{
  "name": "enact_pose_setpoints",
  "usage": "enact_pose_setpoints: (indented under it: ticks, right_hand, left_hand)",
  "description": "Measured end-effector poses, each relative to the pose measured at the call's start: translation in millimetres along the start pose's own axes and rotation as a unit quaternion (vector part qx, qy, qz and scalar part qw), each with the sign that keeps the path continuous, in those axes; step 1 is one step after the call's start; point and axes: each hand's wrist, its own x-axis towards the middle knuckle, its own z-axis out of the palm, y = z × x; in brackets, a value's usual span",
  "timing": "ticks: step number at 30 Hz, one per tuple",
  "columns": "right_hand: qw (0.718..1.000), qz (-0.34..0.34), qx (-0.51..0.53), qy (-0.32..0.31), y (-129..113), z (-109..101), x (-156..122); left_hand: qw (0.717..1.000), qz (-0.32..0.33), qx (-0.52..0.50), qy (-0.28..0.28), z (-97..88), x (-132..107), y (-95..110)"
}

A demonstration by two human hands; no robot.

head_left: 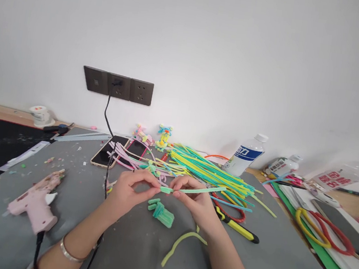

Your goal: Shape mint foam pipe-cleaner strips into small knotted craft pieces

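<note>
Between both hands, above the grey mat, runs a light green pipe cleaner (207, 190), its left end folded into a short bundle. My left hand (135, 186) pinches that folded end between thumb and fingertips. Just beside it, my right hand (190, 198) pinches the same pipe cleaner, whose free length sticks out to the right. Below the hands a small bundled green pipe-cleaner piece (163, 214) lies on the mat. A curved yellow-green pipe cleaner (180, 246) rests nearer to me, by my right forearm.
A pink glue gun (38, 201) lies at left, its black cable towards me. Pipe cleaners (210, 172) are heaped behind my hands, near two phones (103, 155). A yellow-black cutter (239, 229), a bottle (245, 155) and scissors (315, 229) are at right. Another cable (106, 182) crosses the mat.
</note>
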Motion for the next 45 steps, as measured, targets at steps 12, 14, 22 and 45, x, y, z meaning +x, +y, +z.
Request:
enact_pose_setpoints:
  ticks: [12,14,22,45]
  right_hand:
    - [0.994,0.005,0.001,-0.105,-2,-10,-2]
    - [0.994,0.007,0.003,-0.112,-2,-9,-3]
    - [0.987,0.049,0.026,-0.151,-8,-6,-7]
    - [0.966,0.136,0.069,-0.210,-7,-10,-11]
  left_hand:
    - [0.998,0.013,-0.036,-0.050,-1.0,-3,-2]
    - [0.997,0.007,-0.044,-0.056,-0.8,-3,-2]
    - [0.994,-0.026,-0.072,-0.082,-0.9,-5,-1]
    - [0.985,-0.083,-0.062,-0.139,-1.6,-4,1]
